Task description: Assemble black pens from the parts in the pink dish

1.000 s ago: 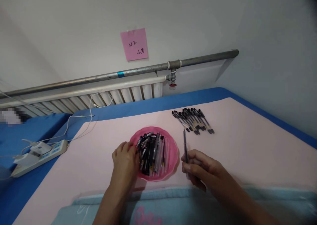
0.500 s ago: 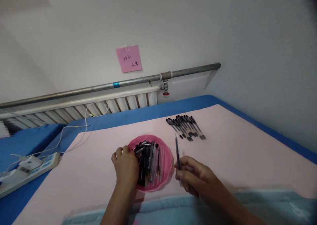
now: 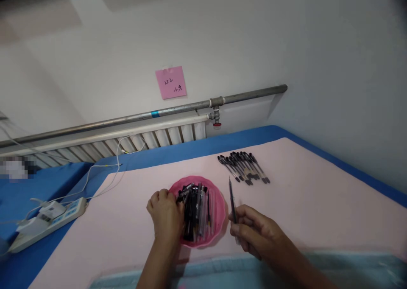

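Note:
My right hand [image 3: 254, 229] is closed around a slim dark pen [image 3: 232, 202], held nearly upright with its bare tip pointing up. It is just right of a pink scalloped bowl [image 3: 221, 212]. Dark pen parts and clear tubes [image 3: 200, 208] fill much of this bowl. My left hand [image 3: 167, 214] reaches over the bowl's left rim, its fingers curled among the parts. Its fingertips are hidden, so what they grip does not show. Beyond the bowl, several capped black pens [image 3: 244, 168] lie side by side on the pink tabletop [image 3: 305, 195].
A white power strip [image 3: 68, 214] with chargers and white cables lies at the left on blue cloth [image 3: 57, 183]. Along the wall run a radiator [image 3: 159, 137] and a metal pipe [image 3: 121, 120]. A pink note [image 3: 171, 82] hangs above. Light-blue fabric [image 3: 219, 272] borders the near edge.
The whole view has shifted slightly, with objects now a little farther right and lower. My left hand stays at the bowl's left side, and my right hand still holds the pen upright.

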The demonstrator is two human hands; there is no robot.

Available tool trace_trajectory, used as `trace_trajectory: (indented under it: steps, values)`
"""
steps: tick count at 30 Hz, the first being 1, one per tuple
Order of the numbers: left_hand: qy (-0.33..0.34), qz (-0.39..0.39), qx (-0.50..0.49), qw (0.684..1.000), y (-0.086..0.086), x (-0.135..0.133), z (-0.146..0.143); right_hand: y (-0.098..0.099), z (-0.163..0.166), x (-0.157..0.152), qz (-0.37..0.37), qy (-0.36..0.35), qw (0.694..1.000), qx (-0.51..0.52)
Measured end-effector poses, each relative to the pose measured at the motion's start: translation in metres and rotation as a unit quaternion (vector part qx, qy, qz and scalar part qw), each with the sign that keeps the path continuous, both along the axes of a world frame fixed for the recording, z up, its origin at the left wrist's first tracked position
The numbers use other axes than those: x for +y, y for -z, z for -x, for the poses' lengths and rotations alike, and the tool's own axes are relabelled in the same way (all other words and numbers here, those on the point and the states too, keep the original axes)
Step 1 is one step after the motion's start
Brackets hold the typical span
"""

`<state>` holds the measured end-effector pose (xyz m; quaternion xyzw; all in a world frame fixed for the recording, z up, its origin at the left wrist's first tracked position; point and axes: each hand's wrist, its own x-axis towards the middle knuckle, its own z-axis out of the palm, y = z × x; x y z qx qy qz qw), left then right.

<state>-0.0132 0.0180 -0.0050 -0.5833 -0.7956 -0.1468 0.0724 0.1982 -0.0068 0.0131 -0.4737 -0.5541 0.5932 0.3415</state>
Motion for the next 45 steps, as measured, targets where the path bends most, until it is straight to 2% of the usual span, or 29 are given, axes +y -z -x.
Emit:
trace_trajectory:
  steps: [2, 4, 5, 7, 9, 10, 12, 15, 18, 22, 28, 36, 42, 45]
  values:
    - [0.006, -0.075, -0.092, 0.993, -0.004, -0.002, 0.003, 0.002, 0.001, 0.000, -0.008, 0.000, 1.000, -0.003]
    - [0.024, -0.124, -0.270, 0.954, -0.009, -0.005, 0.004, 0.004, 0.002, -0.001, -0.008, -0.010, 1.000, -0.007]
    - [0.029, -0.130, -0.387, 0.912, -0.010, -0.007, 0.003, 0.004, 0.003, -0.002, -0.005, -0.022, 1.000, -0.008]
    - [0.031, -0.118, -0.610, 0.783, -0.013, -0.012, 0.000, 0.006, 0.005, -0.005, 0.004, -0.057, 0.998, -0.008]
    - [0.024, -0.090, -0.755, 0.650, -0.014, -0.017, -0.005, 0.005, 0.007, -0.009, 0.009, -0.100, 0.995, -0.014]
    - [0.022, -0.074, -0.798, 0.598, -0.015, -0.020, -0.008, 0.005, 0.007, -0.011, 0.006, -0.118, 0.993, -0.020]
    - [0.017, -0.048, -0.846, 0.531, -0.016, -0.024, -0.012, 0.004, 0.009, -0.014, -0.003, -0.149, 0.988, -0.036]
    - [0.017, -0.036, -0.873, 0.486, -0.016, -0.028, -0.014, 0.003, 0.012, -0.016, -0.013, -0.178, 0.982, -0.068]
    - [0.024, -0.033, -0.884, 0.466, -0.016, -0.029, -0.014, 0.004, 0.014, -0.016, -0.026, -0.185, 0.978, -0.096]
    - [0.041, -0.024, -0.886, 0.462, -0.016, -0.030, -0.014, 0.004, 0.015, -0.017, -0.041, -0.184, 0.975, -0.116]
    - [0.061, -0.007, -0.868, 0.493, -0.016, -0.033, -0.015, 0.003, 0.014, -0.018, -0.027, -0.187, 0.975, -0.116]
    - [0.051, -0.012, -0.824, 0.564, -0.015, -0.030, -0.011, 0.008, 0.011, -0.012, -0.044, -0.204, 0.972, -0.107]
    - [0.043, -0.001, -0.822, 0.567, -0.011, -0.030, -0.015, 0.005, 0.011, -0.012, -0.041, -0.197, 0.973, -0.115]
    - [0.038, 0.008, -0.832, 0.553, -0.010, -0.031, -0.017, 0.005, 0.011, -0.012, -0.045, -0.197, 0.971, -0.125]
